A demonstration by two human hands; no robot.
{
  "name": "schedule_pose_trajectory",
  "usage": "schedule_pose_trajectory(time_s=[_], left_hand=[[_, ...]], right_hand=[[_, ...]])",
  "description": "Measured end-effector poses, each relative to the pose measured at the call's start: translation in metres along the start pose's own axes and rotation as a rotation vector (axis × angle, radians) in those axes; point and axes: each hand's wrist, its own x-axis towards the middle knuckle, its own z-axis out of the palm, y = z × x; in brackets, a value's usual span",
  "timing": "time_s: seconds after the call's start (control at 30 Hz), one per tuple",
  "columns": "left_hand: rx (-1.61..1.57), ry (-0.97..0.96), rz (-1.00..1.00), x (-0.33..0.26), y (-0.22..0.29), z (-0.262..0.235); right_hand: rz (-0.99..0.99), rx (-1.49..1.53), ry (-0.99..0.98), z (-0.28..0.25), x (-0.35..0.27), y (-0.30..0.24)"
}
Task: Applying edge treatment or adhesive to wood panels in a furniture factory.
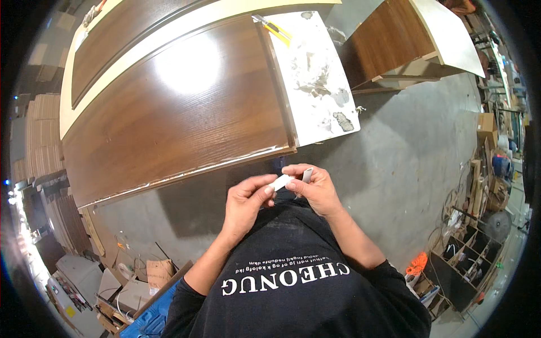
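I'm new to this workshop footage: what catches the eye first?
A large glossy dark-brown wood-veneer panel fills the upper left, glare on its middle. Below it, the left hand and right hand pinch a small white flat piece together. A putty-smeared white board lies at the panel's right end.

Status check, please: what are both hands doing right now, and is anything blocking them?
Left hand and right hand together pinch a small white flat strip. Right hand also holds a slim grey stick-like piece. Large glossy dark-brown wooden panel ahead, untouched. Nothing in the way.
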Motion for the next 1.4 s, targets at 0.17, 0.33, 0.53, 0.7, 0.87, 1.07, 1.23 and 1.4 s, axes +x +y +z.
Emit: schedule_pose_trajectory(time_s=[0.17,0.33,0.53,0.7,0.87,1.07,1.23,1.4], left_hand=[[0.627,-0.008,0.396,-0.004,-0.006,-0.001],[1.058,0.150,0.677,0.019,0.013,-0.014],[1.252,0.086,0.715,0.060,0.023,-0.027],[1.278,0.053,0.885,0.082,0.017,-0.022],[1.299,-0.008,0.872,0.090,0.014,-0.015],[1.345,-0.108,0.852,0.098,0.013,-0.018],[1.425,-0.161,0.826,0.100,0.020,-0.025],[1.477,-0.185,0.793,0.101,0.025,-0.033]], right_hand=[[-0.023,0.065,-0.060,-0.002,0.001,0.006],[-0.141,-0.255,0.060,0.001,0.011,0.009],[-0.151,-0.242,0.216,-0.011,0.013,0.004],[-0.156,-0.128,0.257,-0.019,0.009,0.011],[-0.174,-0.110,0.276,-0.024,0.006,0.019],[-0.164,-0.110,0.288,-0.025,0.007,0.018],[-0.180,-0.108,0.278,-0.025,0.008,0.019],[-0.181,-0.113,0.280,-0.023,0.010,0.019]])
